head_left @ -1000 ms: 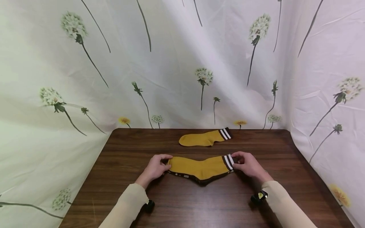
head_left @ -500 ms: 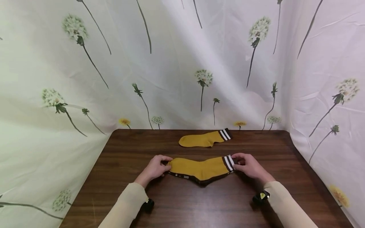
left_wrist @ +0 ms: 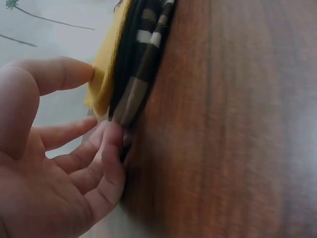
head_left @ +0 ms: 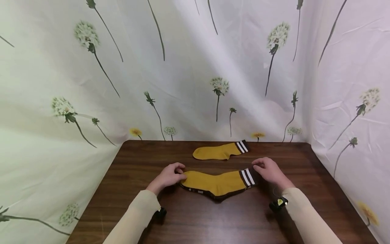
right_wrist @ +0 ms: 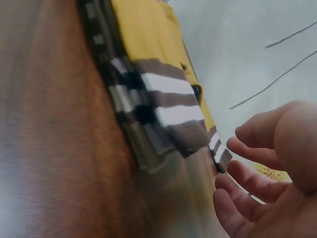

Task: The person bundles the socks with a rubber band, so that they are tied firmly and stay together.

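left hand (head_left: pixel 169 175), thumb parted from fingers, touches the sock stack (head_left: pixel 214 183). right hand (head_left: pixel 269 170), fingers loosely bent, hovers beside its cuff (head_left: pixel 248 177).

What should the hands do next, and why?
Maybe the right hand should reach for the far yellow sock: that hand looks free, and that sock lies apart from the near yellow sock, its match, which tops darker socks.

Bare left hand (head_left: pixel 168 175) and right hand (head_left: pixel 270 172); plain cream sleeves (head_left: pixel 134 217); small black wrist cameras (head_left: pixel 275 205), the right one showing a yellow patch (head_left: pixel 280 202).
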Demonstrator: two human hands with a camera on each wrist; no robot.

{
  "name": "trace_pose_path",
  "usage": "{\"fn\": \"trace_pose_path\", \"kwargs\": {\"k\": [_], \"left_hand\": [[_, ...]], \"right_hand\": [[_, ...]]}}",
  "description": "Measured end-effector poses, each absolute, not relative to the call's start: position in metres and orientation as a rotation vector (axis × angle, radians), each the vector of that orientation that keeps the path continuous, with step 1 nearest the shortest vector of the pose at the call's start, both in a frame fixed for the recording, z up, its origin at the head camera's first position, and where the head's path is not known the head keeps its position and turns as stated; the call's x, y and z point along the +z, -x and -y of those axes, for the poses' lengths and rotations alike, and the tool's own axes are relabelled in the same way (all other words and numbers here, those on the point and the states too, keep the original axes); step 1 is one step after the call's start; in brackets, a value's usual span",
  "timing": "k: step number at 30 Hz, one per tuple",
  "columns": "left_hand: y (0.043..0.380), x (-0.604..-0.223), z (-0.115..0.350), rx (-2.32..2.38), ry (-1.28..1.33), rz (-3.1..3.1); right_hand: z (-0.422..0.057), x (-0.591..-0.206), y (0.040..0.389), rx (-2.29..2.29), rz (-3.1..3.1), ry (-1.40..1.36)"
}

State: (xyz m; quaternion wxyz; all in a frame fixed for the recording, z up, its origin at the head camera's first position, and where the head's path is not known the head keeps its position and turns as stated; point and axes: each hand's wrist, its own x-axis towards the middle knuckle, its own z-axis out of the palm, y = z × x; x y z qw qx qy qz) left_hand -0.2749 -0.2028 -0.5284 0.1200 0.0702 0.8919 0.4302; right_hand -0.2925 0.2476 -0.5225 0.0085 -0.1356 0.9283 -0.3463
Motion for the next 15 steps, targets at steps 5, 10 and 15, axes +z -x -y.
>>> {"fn": "trace_pose_path", "kwargs": {"k": [5,10,15], "left_hand": [[0.290,-0.523,0.199,1.154,-0.262,-2.669],[0.307,-0.520,0.193,1.064,-0.289,-2.722],[0.317,-0.521,0.185,1.017,-0.283,-2.711]], "right_hand": [[-0.245,-0.516,0.308,-1.035,-2.938,0.396],[-0.242,-0.514,0.325,-1.002,-2.934,0.372],[-0.237,-0.514,0.339,-0.932,-2.933,0.387]]}}
